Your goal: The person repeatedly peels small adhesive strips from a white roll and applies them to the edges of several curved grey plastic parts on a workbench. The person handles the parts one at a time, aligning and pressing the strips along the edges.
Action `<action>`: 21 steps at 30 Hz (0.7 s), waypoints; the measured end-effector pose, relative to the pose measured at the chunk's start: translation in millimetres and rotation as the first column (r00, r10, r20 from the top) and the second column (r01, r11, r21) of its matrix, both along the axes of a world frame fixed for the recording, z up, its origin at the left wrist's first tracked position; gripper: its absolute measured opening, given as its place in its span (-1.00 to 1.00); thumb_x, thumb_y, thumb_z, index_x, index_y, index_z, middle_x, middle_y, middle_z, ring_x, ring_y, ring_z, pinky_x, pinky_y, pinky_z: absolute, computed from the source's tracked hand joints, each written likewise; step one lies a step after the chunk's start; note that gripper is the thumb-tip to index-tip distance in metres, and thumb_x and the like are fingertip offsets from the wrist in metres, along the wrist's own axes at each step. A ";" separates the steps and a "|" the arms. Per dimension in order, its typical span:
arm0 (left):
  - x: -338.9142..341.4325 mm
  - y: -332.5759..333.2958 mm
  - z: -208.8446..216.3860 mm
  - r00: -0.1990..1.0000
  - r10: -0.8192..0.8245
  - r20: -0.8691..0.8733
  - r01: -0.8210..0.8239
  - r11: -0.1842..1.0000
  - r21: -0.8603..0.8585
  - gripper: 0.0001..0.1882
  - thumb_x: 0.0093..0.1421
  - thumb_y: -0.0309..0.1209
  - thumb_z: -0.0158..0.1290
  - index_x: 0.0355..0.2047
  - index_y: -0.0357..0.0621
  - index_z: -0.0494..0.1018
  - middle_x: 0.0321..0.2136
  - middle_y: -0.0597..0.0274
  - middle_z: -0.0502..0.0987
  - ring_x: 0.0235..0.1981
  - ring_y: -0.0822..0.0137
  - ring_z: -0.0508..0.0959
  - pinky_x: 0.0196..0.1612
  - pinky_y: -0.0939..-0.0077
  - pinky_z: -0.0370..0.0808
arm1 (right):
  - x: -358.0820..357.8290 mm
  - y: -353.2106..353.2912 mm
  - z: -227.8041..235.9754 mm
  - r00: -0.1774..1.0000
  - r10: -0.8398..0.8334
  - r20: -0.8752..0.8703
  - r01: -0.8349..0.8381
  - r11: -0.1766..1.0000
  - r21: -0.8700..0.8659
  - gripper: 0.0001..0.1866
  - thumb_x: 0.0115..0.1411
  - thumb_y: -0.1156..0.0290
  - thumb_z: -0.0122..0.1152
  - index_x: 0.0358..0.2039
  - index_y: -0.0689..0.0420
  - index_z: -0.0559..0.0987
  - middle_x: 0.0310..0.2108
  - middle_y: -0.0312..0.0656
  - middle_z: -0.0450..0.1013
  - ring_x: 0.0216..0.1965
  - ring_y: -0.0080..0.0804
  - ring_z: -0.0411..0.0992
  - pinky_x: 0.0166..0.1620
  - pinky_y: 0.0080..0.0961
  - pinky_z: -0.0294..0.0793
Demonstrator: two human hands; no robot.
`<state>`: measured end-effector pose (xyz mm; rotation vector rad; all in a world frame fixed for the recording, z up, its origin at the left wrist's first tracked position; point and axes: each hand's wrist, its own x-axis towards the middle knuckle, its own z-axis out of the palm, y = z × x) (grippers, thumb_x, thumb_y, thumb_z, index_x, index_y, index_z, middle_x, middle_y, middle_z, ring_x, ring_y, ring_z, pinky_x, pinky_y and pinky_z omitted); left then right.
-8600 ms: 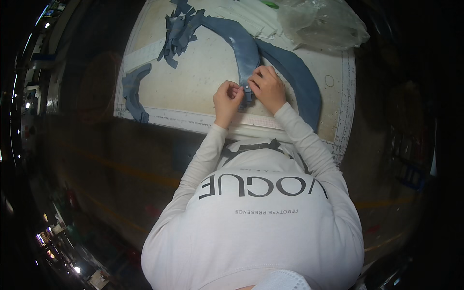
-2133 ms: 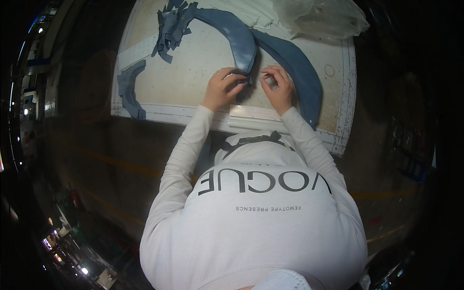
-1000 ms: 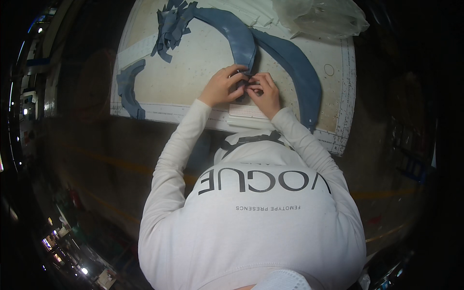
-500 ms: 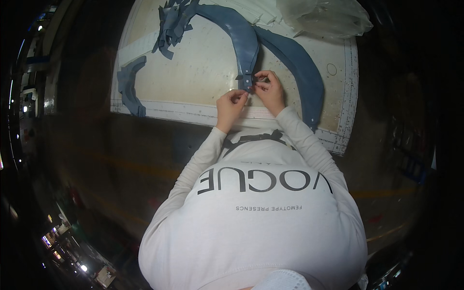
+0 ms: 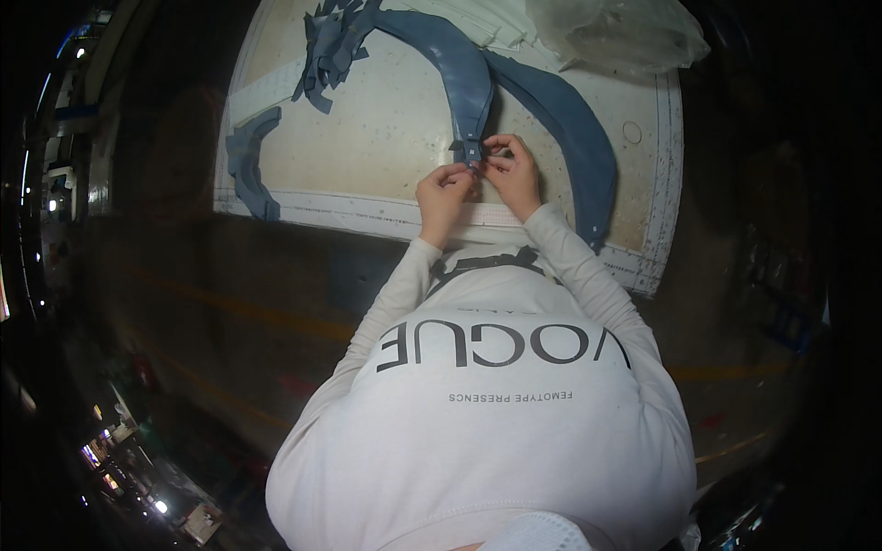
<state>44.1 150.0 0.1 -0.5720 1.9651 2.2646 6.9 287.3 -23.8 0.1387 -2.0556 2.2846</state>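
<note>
Your left hand (image 5: 443, 197) and right hand (image 5: 513, 174) meet near the centre of the frame, at the lower end of the inner blue stack (image 5: 467, 92). The fingertips of both are drawn narrow at small blue pieces (image 5: 470, 152) there; you cannot tell what, if anything, is pinched. The outer blue stack (image 5: 570, 138) curves down right of your hands. A blue pile (image 5: 329, 50) lies upper left, a plastic bag (image 5: 620, 32) upper right, on the table (image 5: 367, 138).
</note>
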 end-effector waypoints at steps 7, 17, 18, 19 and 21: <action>-6.2 -5.3 1.9 0.999 -0.037 0.000 0.037 0.999 0.015 -0.85 0.24 -0.41 0.15 -0.34 -0.28 0.55 -0.51 0.39 0.51 -0.57 0.58 0.44 -0.52 0.68 0.41 | 4.9 -1.2 15.8 0.999 -0.017 0.042 0.017 1.000 -0.011 -0.61 -0.01 0.76 0.34 -0.15 0.27 0.47 -0.22 -0.22 0.29 -0.23 -0.41 0.56 -0.12 -0.54 0.64; -12.9 -19.2 30.1 0.981 -0.116 0.158 0.062 0.947 0.314 -0.89 0.28 -0.37 0.02 -0.29 -0.12 0.48 -0.42 0.36 0.50 -0.53 0.56 0.40 -0.45 0.73 0.37 | 3.5 7.5 33.3 0.988 -0.030 0.149 0.067 0.967 -0.248 -0.60 0.03 0.70 0.36 -0.14 0.23 0.41 -0.26 -0.30 0.21 -0.18 -0.39 0.57 -0.07 -0.63 0.56; -16.8 -23.3 35.6 0.979 -0.126 0.159 0.061 0.930 0.363 -0.88 0.30 -0.39 0.00 -0.25 -0.14 0.45 -0.28 0.22 0.56 -0.38 0.47 0.55 -0.28 0.67 0.52 | 1.2 12.1 33.8 0.986 -0.015 0.167 0.054 0.971 -0.231 -0.61 0.05 0.70 0.34 -0.14 0.24 0.40 -0.25 -0.31 0.21 -0.17 -0.41 0.56 -0.04 -0.63 0.54; -19.8 -24.6 39.6 0.987 -0.130 0.098 0.082 0.917 0.390 -0.88 0.31 -0.38 -0.01 -0.25 -0.15 0.45 -0.25 0.19 0.57 -0.32 0.43 0.57 -0.22 0.63 0.54 | -0.4 15.5 33.8 0.989 0.002 0.147 0.032 0.973 -0.227 -0.62 0.07 0.70 0.33 -0.13 0.25 0.39 -0.23 -0.31 0.20 -0.15 -0.43 0.55 -0.01 -0.64 0.52; -27.9 -26.3 45.6 0.994 -0.110 0.009 0.096 0.897 0.432 -0.87 0.32 -0.37 -0.02 -0.24 -0.16 0.43 -0.19 0.11 0.59 -0.20 0.36 0.62 -0.11 0.56 0.57 | -7.9 17.0 32.7 0.991 -0.009 0.133 0.030 0.987 -0.156 -0.66 0.09 0.69 0.32 -0.16 0.26 0.40 -0.21 -0.29 0.26 -0.17 -0.42 0.57 -0.08 -0.65 0.53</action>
